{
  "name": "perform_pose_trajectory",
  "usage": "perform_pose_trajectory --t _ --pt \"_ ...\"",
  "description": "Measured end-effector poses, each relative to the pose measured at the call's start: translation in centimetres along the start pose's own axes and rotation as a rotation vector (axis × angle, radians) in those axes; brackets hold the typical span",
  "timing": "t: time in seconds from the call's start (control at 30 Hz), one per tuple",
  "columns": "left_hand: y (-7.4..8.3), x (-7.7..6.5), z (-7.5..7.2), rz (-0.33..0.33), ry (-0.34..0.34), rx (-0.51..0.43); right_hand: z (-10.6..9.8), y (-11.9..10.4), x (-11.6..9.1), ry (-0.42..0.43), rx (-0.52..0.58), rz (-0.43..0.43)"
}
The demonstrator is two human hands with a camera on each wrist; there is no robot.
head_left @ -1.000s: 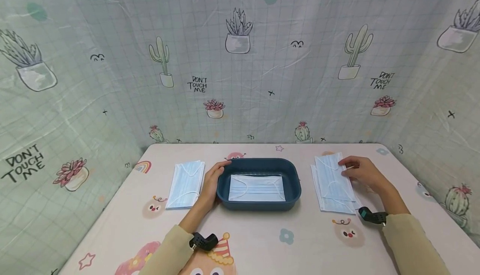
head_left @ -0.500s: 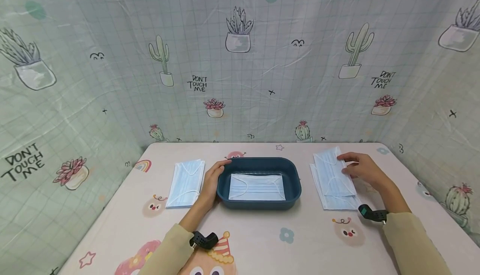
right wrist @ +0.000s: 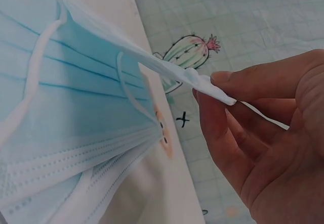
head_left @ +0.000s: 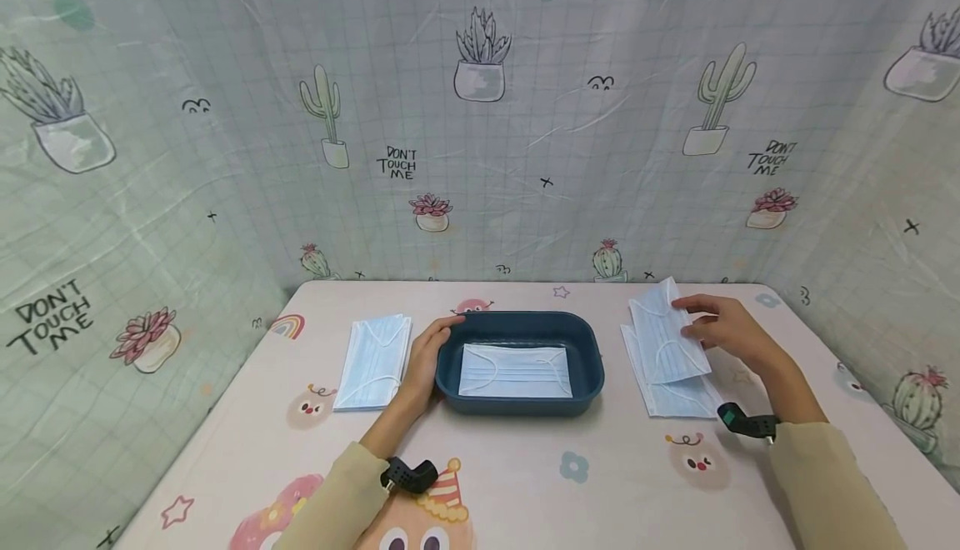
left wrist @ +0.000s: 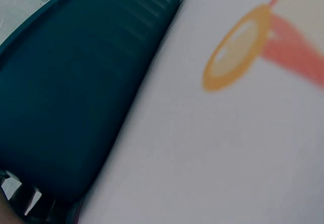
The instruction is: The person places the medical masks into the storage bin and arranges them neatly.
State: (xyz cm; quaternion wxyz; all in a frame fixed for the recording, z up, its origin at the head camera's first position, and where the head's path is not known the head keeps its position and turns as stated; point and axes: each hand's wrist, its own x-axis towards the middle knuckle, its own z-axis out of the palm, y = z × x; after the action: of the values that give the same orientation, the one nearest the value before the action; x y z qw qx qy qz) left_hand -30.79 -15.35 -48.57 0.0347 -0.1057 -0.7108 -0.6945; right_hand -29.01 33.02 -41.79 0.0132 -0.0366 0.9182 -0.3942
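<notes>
My right hand point(head_left: 720, 329) pinches the edge of a light-blue face mask point(head_left: 667, 337) between thumb and fingers. In the right wrist view the pinched mask point(right wrist: 101, 77) hangs tilted, its white ear loops showing. Below it lie more masks point(head_left: 678, 400) in a loose pile. At the middle of the table, a dark blue rectangular plastic tray point(head_left: 517, 407) holds a face mask point(head_left: 515, 372) laid flat lengthwise. My left hand point(head_left: 425, 360) grips the tray's left end, fingers bent round the back corner at the rim; its thumb is hidden. The tray's wall point(left wrist: 71, 97) fills much of the left wrist view.
Left of my left hand lies another stack of face masks point(head_left: 371, 364), partly behind the forearm. The table point(head_left: 600, 500) has a pale printed cover with cartoon figures. A patterned curtain point(head_left: 540, 225) stands along its back and sides.
My right hand has drawn the top mask up off the pile and slightly back, so it tilts and shows more mask beneath. My left hand and the tray have stayed put.
</notes>
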Motion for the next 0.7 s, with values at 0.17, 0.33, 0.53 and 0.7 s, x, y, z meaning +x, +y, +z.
perform_pose_trajectory --t 0.17,0.33,0.53,0.7 --pt "0.1 0.0 0.0 -0.012 0.006 -0.001 -0.1 -0.7 -0.1 -0.005 0.015 -0.015" --pt "0.1 0.0 0.0 -0.012 0.004 -0.003 -0.4 -1.2 -0.1 0.015 0.008 -0.053" --pt "-0.1 0.1 -0.1 -0.018 0.005 -0.001 -0.5 -2.3 -0.5 0.039 -0.006 -0.082" --pt "-0.2 0.1 -0.1 -0.028 0.001 -0.003 -0.5 -2.8 -0.6 0.051 -0.002 -0.096"
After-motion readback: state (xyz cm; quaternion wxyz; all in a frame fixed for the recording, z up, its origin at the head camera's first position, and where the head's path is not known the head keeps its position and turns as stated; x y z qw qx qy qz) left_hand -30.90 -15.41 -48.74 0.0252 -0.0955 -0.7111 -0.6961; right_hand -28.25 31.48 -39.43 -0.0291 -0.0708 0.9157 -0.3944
